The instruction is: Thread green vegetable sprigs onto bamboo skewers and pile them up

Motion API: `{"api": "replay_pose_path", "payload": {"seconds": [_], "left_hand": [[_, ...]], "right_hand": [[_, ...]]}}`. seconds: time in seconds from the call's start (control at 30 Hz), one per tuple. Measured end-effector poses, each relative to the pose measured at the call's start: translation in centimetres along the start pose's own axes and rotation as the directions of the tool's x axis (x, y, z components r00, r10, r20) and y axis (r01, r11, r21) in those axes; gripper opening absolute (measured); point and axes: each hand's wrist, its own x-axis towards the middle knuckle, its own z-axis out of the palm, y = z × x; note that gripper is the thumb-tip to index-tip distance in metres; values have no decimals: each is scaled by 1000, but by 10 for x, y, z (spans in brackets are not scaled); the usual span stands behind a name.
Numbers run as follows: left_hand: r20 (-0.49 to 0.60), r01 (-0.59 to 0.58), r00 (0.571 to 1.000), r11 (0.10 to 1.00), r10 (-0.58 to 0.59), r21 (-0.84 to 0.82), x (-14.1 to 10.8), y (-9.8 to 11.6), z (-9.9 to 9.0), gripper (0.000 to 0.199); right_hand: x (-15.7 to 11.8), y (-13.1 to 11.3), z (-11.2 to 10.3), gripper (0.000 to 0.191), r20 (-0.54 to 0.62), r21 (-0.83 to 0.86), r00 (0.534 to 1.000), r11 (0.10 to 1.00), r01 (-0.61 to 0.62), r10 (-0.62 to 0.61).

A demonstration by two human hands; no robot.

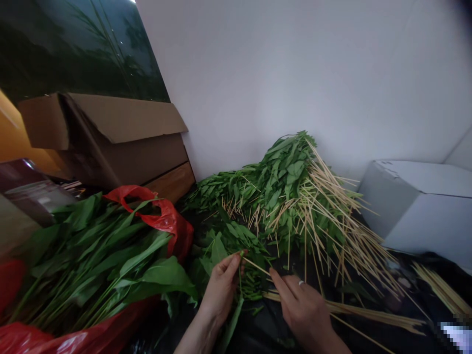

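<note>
My left hand (221,282) pinches a green leafy stem (235,322), whose long leaf hangs below the fingers. Between both hands runs a thin wooden skewer (257,266); its tip meets the greens at my left fingertips. My right hand (304,307), with a ring on one finger, grips the skewer's other end. Beneath the hands lie cut green stems and leaves (251,286). Loose wooden skewers (376,317) pass under my right hand. Against the wall behind, skewered leafy greens (285,169) are heaped, with their bare sticks (342,216) pointing right and forward.
On the left, a red plastic bag (181,231) stands open around long-stemmed leafy greens (106,250). An open cardboard box (143,157) is behind it. A white box (424,211) sits at right, with more wooden skewers (442,285) in front. A white wall (276,69) closes the back.
</note>
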Motion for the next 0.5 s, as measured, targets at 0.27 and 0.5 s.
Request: {"api": "replay_pose_path", "payload": {"seconds": [0.27,0.5], "left_hand": [[1,-43,999,999,43,29,1,-10,-2,36],[-21,-23,1000,999,22,-46,5,-12,-2,36]], "right_hand": [[-4,-5,4,36,0,6,1000,1000,-27,27],[-2,-6,3,36,16,35,999,999,-38,38]]}}
